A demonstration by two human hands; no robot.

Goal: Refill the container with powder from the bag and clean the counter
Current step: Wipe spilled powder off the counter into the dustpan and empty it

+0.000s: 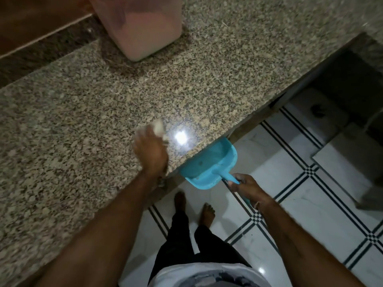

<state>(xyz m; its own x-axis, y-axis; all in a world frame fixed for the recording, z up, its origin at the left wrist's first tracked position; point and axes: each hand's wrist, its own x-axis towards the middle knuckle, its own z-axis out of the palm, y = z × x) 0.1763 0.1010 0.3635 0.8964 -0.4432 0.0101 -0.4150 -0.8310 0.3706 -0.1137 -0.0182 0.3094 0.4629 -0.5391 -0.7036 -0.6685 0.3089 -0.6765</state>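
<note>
My right hand (246, 186) grips the handle of a blue dustpan (209, 164), whose mouth sits just under the front edge of the speckled granite counter (83, 112). My left hand (150, 150) lies on the counter near that edge, blurred, over a pale cloth or brush (159, 127) that sticks out past the fingers. A translucent pinkish container (138, 25) holding pale powder stands at the back of the counter. No bag is in view.
A bright light reflection (181, 138) shines on the counter beside my left hand. Below the edge lies a white tiled floor (300, 204) with dark striped lines, and my bare feet (194, 206) stand on it. A dark opening (352, 83) sits under the counter at right.
</note>
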